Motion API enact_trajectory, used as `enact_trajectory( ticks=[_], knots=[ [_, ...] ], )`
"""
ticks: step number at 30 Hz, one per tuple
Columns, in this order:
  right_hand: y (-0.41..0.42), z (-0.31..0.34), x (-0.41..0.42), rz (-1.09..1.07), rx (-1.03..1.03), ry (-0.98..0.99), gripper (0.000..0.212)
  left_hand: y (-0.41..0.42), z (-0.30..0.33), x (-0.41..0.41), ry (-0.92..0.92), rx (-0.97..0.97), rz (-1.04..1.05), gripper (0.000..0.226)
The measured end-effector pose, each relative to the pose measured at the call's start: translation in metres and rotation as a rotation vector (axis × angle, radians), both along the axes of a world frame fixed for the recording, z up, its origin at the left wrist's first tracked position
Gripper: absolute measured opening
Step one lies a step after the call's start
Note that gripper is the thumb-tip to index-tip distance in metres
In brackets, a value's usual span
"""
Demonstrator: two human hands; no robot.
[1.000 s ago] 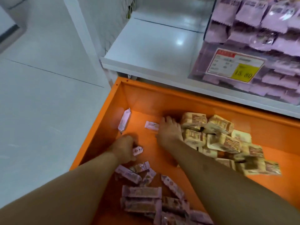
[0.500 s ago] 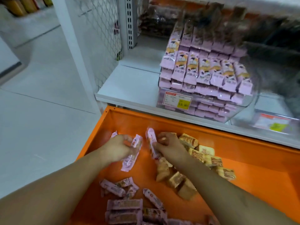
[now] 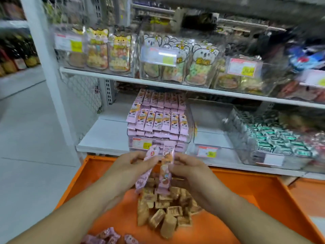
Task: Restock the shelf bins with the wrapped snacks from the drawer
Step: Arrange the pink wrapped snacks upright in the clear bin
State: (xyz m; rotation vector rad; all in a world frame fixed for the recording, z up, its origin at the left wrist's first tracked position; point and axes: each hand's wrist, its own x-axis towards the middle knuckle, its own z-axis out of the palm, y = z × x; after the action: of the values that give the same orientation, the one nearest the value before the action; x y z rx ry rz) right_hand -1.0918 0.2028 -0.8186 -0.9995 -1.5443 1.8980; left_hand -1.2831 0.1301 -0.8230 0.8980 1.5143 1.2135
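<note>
My left hand (image 3: pixel 131 169) pinches a pink wrapped snack (image 3: pixel 146 170) that hangs down at a slant. Beside it my right hand (image 3: pixel 190 170) pinches a second pink snack (image 3: pixel 165 175), held upright. Both hands hover above the open orange drawer (image 3: pixel 246 191), just in front of the clear shelf bin (image 3: pixel 158 143) stacked with the same pink snacks. A heap of tan wrapped snacks (image 3: pixel 165 208) lies in the drawer under my hands. More pink snacks (image 3: pixel 109 237) lie at the drawer's near edge.
To the right of the pink bin stands a clear bin (image 3: pixel 211 138) that looks nearly bare, then a bin of green-wrapped sweets (image 3: pixel 274 140). The upper shelf (image 3: pixel 158 83) carries bins of bagged snacks. A white upright post (image 3: pixel 47 67) and grey floor lie to the left.
Both hands rose out of the drawer, each lifting a pink snack, and came closer together. My view tilted up from the drawer to the shelves.
</note>
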Motion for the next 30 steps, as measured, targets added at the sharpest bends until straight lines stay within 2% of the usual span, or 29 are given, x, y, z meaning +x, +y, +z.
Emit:
enact_trajectory(
  ticks=[2,8,13,17,20,24,26,30],
  knots=[
    [0.0,0.006,0.011,-0.062,-0.016,0.015,0.025,0.001,0.005,0.005,0.019,0.007,-0.024,0.047],
    [0.019,0.013,0.014,-0.135,-0.025,0.029,0.024,0.02,0.008,0.002,0.134,0.01,-0.02,0.027],
    [0.042,0.006,0.017,-0.196,-0.047,-0.008,0.031,0.035,0.007,-0.014,0.197,0.013,-0.026,0.063],
    [0.056,0.01,0.025,-0.127,0.034,-0.073,0.062,0.041,0.003,-0.021,0.319,0.089,-0.032,0.072],
    [0.055,0.02,0.029,-0.007,0.212,-0.218,0.049,0.041,0.008,-0.024,0.389,0.162,-0.027,0.075],
    [0.055,0.023,0.034,0.031,0.342,-0.338,0.032,0.036,0.018,-0.021,0.349,0.209,-0.017,0.066],
    [0.054,0.025,0.035,0.013,0.312,-0.282,0.028,0.031,0.022,-0.014,0.337,0.19,-0.088,0.065],
    [0.054,0.025,0.036,0.002,0.084,0.01,0.036,0.023,0.026,0.004,0.234,0.151,-0.188,0.058]
  ],
)
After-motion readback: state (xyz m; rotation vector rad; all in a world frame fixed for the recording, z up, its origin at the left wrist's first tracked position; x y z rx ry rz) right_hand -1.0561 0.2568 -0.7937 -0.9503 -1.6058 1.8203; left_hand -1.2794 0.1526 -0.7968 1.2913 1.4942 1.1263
